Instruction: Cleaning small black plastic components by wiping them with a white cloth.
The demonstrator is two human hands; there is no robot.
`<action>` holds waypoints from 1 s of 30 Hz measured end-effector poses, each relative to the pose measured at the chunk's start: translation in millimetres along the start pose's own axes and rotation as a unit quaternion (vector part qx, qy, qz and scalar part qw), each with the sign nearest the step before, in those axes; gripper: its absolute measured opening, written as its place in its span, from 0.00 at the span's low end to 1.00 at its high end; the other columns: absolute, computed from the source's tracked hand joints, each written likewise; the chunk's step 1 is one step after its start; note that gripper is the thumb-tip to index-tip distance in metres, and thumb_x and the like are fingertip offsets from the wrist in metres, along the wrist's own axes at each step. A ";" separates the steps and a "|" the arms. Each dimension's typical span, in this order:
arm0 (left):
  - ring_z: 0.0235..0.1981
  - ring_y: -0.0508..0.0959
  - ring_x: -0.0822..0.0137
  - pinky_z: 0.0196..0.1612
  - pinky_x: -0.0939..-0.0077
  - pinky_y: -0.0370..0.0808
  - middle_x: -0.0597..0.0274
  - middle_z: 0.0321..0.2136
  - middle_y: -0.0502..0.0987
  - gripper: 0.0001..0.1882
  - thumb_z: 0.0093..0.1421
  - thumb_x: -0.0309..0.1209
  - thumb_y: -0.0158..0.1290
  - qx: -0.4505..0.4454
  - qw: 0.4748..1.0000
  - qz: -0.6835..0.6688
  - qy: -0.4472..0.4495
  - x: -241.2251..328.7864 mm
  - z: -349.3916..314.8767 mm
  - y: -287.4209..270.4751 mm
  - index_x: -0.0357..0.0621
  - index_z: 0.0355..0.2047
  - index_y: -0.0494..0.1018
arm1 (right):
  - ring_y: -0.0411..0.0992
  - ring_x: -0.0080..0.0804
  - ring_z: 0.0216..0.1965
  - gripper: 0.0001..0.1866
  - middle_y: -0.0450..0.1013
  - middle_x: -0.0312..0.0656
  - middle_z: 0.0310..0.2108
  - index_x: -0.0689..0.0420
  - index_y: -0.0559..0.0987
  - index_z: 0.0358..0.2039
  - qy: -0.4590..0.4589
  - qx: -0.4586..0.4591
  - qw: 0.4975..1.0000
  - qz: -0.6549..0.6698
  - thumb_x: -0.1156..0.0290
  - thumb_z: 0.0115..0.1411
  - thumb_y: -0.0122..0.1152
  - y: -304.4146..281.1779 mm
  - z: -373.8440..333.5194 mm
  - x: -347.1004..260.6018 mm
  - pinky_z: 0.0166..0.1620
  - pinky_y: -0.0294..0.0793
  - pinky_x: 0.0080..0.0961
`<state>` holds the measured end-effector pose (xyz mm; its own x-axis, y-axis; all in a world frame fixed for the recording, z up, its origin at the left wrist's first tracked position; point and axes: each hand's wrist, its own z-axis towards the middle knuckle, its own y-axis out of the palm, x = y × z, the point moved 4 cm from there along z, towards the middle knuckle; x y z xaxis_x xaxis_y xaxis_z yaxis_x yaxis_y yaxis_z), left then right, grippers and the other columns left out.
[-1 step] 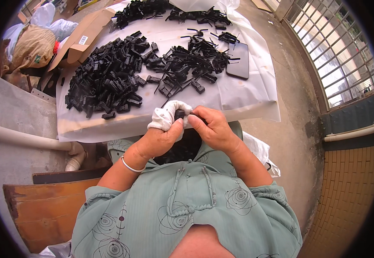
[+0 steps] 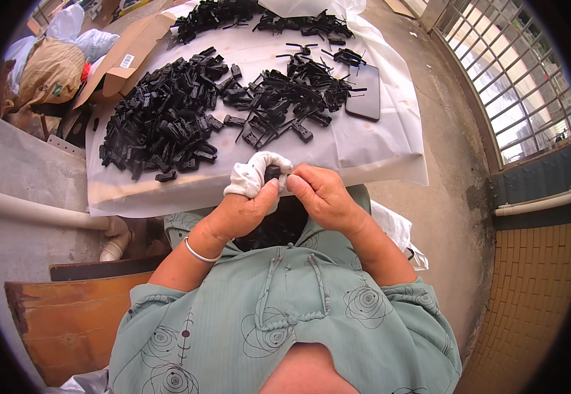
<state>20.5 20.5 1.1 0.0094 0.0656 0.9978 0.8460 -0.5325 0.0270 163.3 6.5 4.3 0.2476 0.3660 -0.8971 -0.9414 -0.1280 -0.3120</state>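
In my left hand (image 2: 253,197), a small black plastic part (image 2: 272,173) is gripped between the bare thumb and the fingers. White cloth (image 2: 243,177), like a fingerless-thumb glove, wraps those fingers. My right hand (image 2: 321,197) is closed in a pinch close against the left one; its fingertips hide whatever they hold. Both hands are just off the near edge of the covered table. Beyond them lie a large heap of black plastic parts (image 2: 161,115) on the left and a looser heap of black parts with thin strips (image 2: 292,92) on the right.
White sheeting (image 2: 384,148) covers the table. A dark phone (image 2: 363,98) lies near its right side. More black parts (image 2: 213,16) are piled at the far end. An opened cardboard box (image 2: 125,59) stands at the left, a white pipe (image 2: 42,207) along the wall, a barred window (image 2: 508,72) at right.
Both hands have shifted very slightly. A thin dark piece that showed at my right fingers is now hidden. The heaps on the table are unchanged.
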 end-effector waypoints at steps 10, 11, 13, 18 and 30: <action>0.32 0.70 0.62 0.39 0.72 0.69 0.52 0.30 0.70 0.13 0.54 0.22 0.41 0.041 0.958 0.241 0.151 2.7 1.4 5.5 0.35 0.41 0.64 | 0.60 0.31 0.18 0.13 0.63 0.45 0.16 0.63 0.68 0.22 -0.006 -0.016 0.999 -0.029 0.71 0.62 0.46 14.5 0.5 6.3 0.25 0.62 0.28; 0.32 0.71 0.59 0.38 0.72 0.69 0.51 0.31 0.70 0.13 0.54 0.22 0.41 0.043 0.957 0.247 0.148 4.2 0.6 4.7 0.34 0.41 0.64 | 0.60 0.31 0.18 0.13 0.63 0.45 0.16 0.63 0.68 0.22 -0.006 -0.016 0.999 -0.029 0.71 0.62 0.46 18.5 -0.1 8.0 0.25 0.62 0.28; 0.31 0.71 0.57 0.38 0.71 0.69 0.49 0.31 0.70 0.13 0.54 0.23 0.41 0.043 0.956 0.252 0.143 3.0 -0.6 4.0 0.34 0.41 0.63 | 0.62 0.46 0.19 0.12 0.66 0.50 0.18 0.63 0.67 0.21 0.003 0.011 1.000 -0.028 0.71 0.60 0.48 23.4 -0.9 11.4 0.26 0.64 0.33; 0.34 0.72 0.55 0.41 0.71 0.69 0.48 0.34 0.70 0.14 0.54 0.22 0.42 0.074 0.961 0.233 0.126 0.7 -2.6 -3.0 0.33 0.42 0.64 | 0.62 0.43 0.19 0.13 0.66 0.47 0.18 0.62 0.68 0.21 0.048 -0.029 0.996 0.063 0.69 0.60 0.50 27.0 5.6 23.2 0.26 0.64 0.31; 0.41 0.72 0.51 0.44 0.65 0.69 0.48 0.40 0.73 0.18 0.49 0.24 0.55 0.245 0.754 0.543 0.277 30.9 11.6 -58.1 0.38 0.43 0.72 | 0.70 0.42 0.22 0.12 0.70 0.44 0.20 0.60 0.72 0.34 0.025 0.094 0.907 -0.410 0.65 0.53 0.58 -24.9 30.1 64.5 0.27 0.69 0.34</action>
<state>-22.2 63.3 29.6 0.7292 -0.6194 0.2909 0.5959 0.3656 -0.7150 195.8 61.1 -36.3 0.8872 0.2253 -0.4027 -0.4583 0.3287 -0.8258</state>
